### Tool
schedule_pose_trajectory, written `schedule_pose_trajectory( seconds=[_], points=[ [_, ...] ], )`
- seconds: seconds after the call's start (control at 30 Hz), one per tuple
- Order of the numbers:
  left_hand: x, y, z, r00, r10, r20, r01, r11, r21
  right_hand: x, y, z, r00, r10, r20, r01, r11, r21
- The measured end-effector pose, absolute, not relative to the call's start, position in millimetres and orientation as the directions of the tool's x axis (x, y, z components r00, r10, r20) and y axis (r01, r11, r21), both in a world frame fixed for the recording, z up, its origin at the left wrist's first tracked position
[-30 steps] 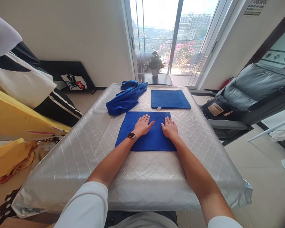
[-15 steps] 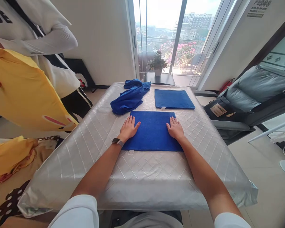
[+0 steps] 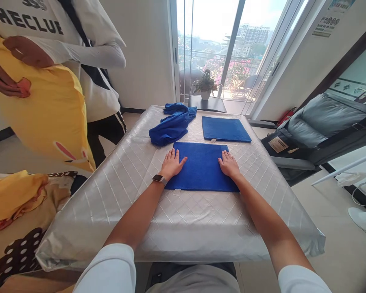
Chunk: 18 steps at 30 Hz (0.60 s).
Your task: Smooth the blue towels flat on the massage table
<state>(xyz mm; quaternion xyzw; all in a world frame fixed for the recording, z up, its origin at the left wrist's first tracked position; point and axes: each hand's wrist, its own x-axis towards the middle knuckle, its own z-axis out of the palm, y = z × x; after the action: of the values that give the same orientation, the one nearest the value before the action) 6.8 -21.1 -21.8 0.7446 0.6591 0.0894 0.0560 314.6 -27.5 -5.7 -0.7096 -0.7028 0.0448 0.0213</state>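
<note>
A folded blue cloth (image 3: 203, 169), looking like a towel, lies flat as a rectangle on the table, a small white tag showing at its near edge. My left hand (image 3: 172, 163) rests flat on its left edge, fingers spread, with a watch on the wrist. On the right edge lies my right hand (image 3: 228, 163), palm down with the fingers stretched out. Beyond it a second folded blue cloth (image 3: 226, 129) lies flat, also tagged. A crumpled blue cloth (image 3: 172, 125) sits in a heap at the far left of the table.
The table wears a silver quilted cover (image 3: 125, 219). At left a co-worker (image 3: 100, 89) holds up a yellow cloth (image 3: 51, 118). More yellow fabric (image 3: 15, 197) lies on a patterned surface. A grey armchair (image 3: 326, 126) stands at right, a potted plant (image 3: 205, 87) behind the table.
Both my hands stay flat on the folded cloth. The view has shifted slightly left, showing more of the co-worker, whose hands on the yellow cloth are now in sight.
</note>
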Motion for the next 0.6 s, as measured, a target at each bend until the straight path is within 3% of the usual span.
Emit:
schedule_pose_trajectory(
  seconds=[0.27,0.47,0.6],
  points=[
    [3,-23,-22,0.128,0.990,0.059,0.968,-0.137,0.210,309,-52,6,0.021,1.000,0.013,1.000,-0.021,-0.021],
    [5,-24,-23,0.108,0.992,0.069,0.978,-0.118,0.175,314,-72,-6,-0.002,0.999,-0.044,0.998,-0.001,-0.066],
    [4,-28,-15,-0.001,0.987,0.162,0.988,-0.024,0.152,315,-74,-9,-0.006,0.999,-0.041,0.996,0.002,-0.090]
  ],
)
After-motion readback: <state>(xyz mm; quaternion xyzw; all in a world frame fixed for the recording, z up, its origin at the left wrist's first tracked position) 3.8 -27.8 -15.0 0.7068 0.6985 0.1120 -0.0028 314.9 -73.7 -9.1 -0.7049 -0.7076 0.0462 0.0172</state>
